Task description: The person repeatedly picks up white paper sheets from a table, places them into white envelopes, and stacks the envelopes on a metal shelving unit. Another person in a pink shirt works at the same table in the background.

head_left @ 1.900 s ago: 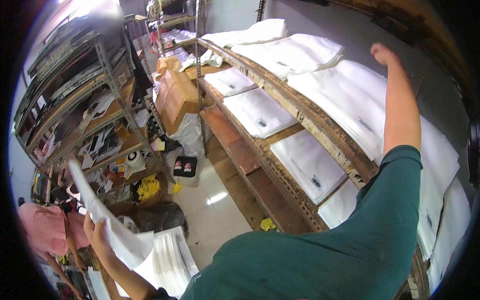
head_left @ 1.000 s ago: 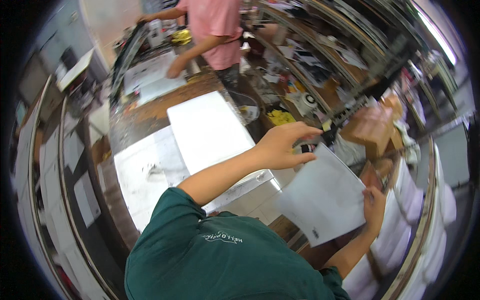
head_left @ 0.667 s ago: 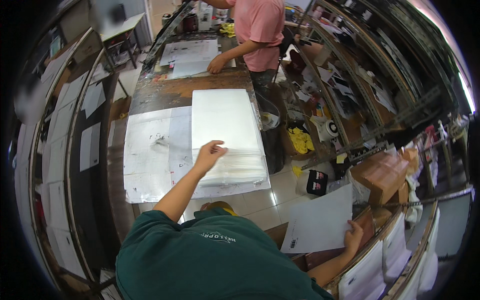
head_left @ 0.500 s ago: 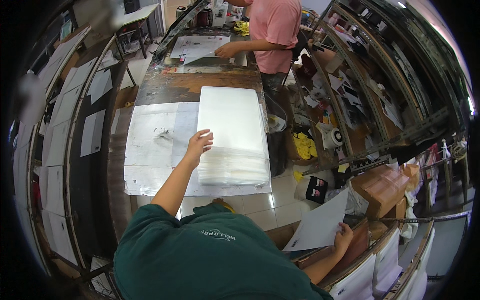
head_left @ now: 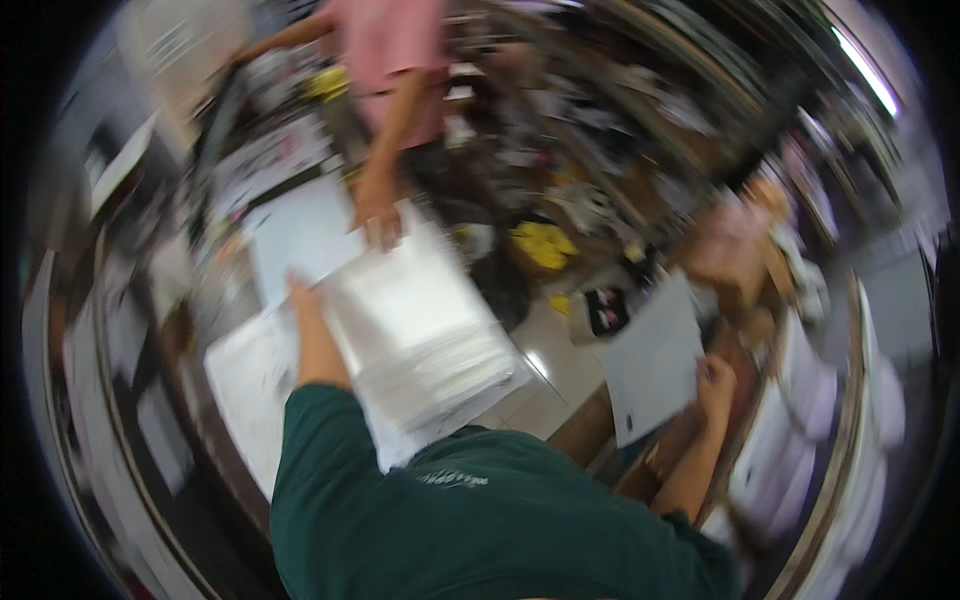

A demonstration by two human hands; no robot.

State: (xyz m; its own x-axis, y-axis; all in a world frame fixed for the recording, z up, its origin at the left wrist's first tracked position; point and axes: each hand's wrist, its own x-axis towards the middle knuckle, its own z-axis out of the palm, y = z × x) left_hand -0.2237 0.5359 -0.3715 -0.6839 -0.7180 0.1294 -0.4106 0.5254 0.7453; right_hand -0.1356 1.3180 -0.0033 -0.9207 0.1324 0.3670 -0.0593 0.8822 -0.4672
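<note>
In my right hand (head_left: 715,385), at the right, the fingers are closed on the edge of a white sheet (head_left: 650,355) with a small dark print near its lower corner. The sheet hangs tilted beside the rack. My left hand (head_left: 305,292) reaches forward to the near edge of a pale sheet (head_left: 300,235) on the table; motion smears its fingers, so I cannot tell whether they grip it. Right of that hand lies a thick stack of translucent sheets (head_left: 420,320). A co-worker's hand (head_left: 378,215) is at the stack's far end.
The co-worker in a pink shirt (head_left: 400,60) stands across the table. Racks with hanging white sheets (head_left: 780,420) stand close at my right, more shelving (head_left: 120,400) at the left. A cardboard box (head_left: 735,245) and a yellow cloth (head_left: 543,243) are beyond the right hand.
The view has swung to the right and blurred. The co-worker's arm now reaches to the stack, and a pale sheet lies beside it. My left hand has moved to that sheet; my right still holds its sheet.
</note>
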